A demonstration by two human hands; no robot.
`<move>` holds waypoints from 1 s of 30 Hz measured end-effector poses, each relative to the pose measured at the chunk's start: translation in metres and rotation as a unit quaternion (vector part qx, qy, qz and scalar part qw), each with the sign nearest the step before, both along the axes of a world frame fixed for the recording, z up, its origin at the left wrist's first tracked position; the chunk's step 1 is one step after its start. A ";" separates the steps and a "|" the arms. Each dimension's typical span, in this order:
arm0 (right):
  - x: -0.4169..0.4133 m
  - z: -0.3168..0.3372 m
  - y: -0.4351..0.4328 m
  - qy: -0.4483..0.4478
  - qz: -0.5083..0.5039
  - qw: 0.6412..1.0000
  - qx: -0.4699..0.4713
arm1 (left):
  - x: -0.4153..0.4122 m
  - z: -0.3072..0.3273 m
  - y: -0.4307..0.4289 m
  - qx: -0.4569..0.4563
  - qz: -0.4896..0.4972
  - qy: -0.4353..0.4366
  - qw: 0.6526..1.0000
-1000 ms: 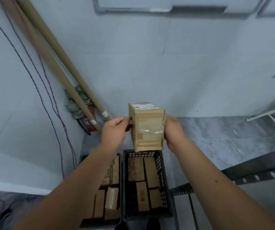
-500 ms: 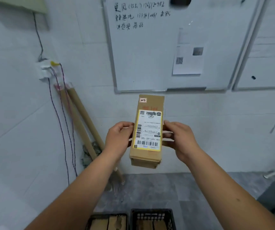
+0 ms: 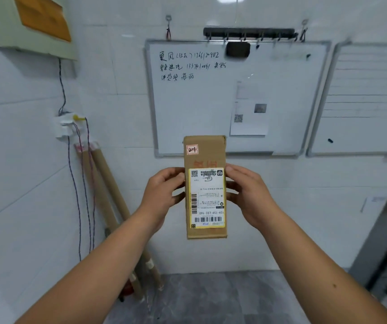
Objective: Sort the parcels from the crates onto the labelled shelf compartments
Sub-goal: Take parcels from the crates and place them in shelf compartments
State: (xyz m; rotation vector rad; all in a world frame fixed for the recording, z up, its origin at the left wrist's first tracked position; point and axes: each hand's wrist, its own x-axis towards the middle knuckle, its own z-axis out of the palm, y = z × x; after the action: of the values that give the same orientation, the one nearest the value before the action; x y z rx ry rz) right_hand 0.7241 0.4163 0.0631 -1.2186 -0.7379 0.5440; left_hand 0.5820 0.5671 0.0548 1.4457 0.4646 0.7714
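two hands hold one cardboard parcel (image 3: 205,157) upright, its top edge overlapping the lower frame of the whiteboard (image 3: 211,101). half a second ago the parcel's top sat below the whiteboard and two crates showed at the bottom of the view; now the crates are out of sight and the parcel faces the camera more squarely. the left hand (image 3: 162,195) grips the parcel's left side and the right hand (image 3: 248,195) its right side, the curled fingers (image 3: 236,171) of each pinching the edges.

one yellow-bordered shipping label (image 3: 207,199) covers the parcel's lower face, with barcodes and "159-159-l02-160" printed on it. one small pink sticker (image 3: 192,149) above it carries handwriting that looks like "21".

the whiteboard bears three handwritten lines with digits, not fully legible, plus one eraser (image 3: 238,49) and one paper sheet (image 3: 249,118). one second board (image 3: 363,101) hangs right of the whiteboard. two cardboard tubes (image 3: 108,195) lean on the wall, left of and below the whiteboard.
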 end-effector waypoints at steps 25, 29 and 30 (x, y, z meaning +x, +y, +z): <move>-0.205 -0.141 -0.213 0.130 -0.437 0.890 -0.017 | -0.032 -0.097 -0.148 0.065 -0.519 0.135 0.842; -0.235 -0.170 -0.253 0.150 -0.440 0.884 -0.056 | -0.038 -0.126 -0.192 0.091 -0.558 0.169 0.807; -0.241 -0.176 -0.262 0.152 -0.438 0.883 -0.067 | -0.040 -0.133 -0.202 0.092 -0.564 0.178 0.801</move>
State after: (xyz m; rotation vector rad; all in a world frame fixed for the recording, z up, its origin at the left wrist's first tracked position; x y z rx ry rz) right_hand 0.4834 0.1547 -0.1125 -1.4047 0.1590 0.0158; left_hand 0.5422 0.3651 -0.0784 1.7176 -0.2533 -0.4436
